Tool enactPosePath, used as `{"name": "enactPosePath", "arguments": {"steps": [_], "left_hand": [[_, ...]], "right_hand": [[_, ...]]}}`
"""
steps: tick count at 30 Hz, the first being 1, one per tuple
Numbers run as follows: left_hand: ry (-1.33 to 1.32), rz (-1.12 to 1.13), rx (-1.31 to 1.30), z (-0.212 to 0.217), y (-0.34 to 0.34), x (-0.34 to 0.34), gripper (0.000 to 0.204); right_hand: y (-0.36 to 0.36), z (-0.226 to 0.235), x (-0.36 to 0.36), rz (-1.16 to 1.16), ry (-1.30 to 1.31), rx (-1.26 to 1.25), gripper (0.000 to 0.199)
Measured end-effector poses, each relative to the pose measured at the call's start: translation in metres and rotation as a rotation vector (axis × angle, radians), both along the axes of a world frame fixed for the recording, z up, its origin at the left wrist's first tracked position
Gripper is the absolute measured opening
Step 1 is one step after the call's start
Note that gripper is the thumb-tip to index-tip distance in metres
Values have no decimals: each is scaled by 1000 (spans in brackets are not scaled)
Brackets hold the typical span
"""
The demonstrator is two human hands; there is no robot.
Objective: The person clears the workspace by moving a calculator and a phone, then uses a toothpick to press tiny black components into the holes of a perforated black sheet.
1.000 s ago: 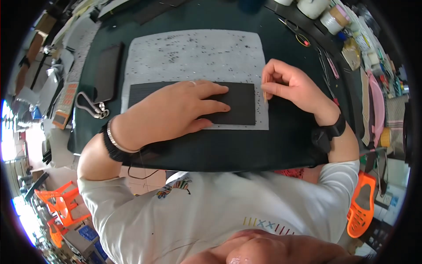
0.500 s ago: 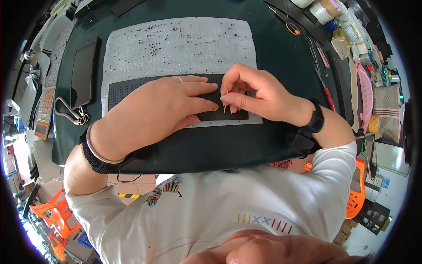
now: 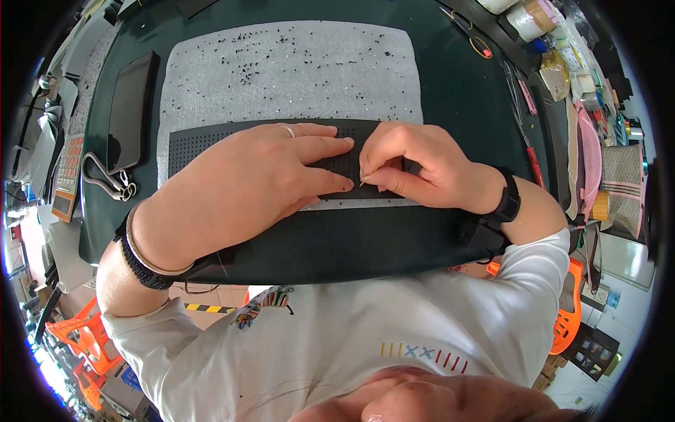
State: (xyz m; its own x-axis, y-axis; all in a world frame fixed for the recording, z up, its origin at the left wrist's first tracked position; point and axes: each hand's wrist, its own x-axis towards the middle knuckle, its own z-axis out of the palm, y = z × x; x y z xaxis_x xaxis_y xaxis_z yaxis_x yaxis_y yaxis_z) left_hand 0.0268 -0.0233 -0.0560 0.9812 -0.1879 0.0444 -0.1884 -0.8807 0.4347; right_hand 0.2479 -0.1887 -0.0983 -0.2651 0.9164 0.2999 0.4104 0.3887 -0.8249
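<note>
A long black perforated strip [image 3: 193, 144] lies across the near edge of a white foam sheet [image 3: 288, 77] dotted with several tiny black bits. My left hand [image 3: 260, 183] rests flat on the strip, fingers stretched out, a ring on one finger. My right hand [image 3: 411, 165] is pinched on a thin pin-like tool [image 3: 363, 181] whose tip touches the strip just beside my left fingertips. The strip's middle is hidden under both hands.
A dark green mat [image 3: 457, 91] covers the table. A black phone [image 3: 128, 109], a metal clip on a cord [image 3: 116, 184] and a calculator [image 3: 67, 176] lie at the left. Tape rolls [image 3: 531, 17], tools and small bags crowd the right edge. Orange stools [image 3: 77, 337] stand below.
My right hand has moved from the strip's right end leftwards to meet my left fingertips. The view has shifted, so the table appears closer.
</note>
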Motion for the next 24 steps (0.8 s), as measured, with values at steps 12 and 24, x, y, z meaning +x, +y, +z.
{"name": "enactPosePath", "arguments": {"steps": [12, 24], "left_hand": [[-14, 13, 3, -2, -1, -1, 43], [-18, 10, 12, -4, 0, -1, 43]], "right_hand": [[4, 0, -2, -3, -162, 166, 23], [2, 2, -1, -87, -144, 168, 22]]}}
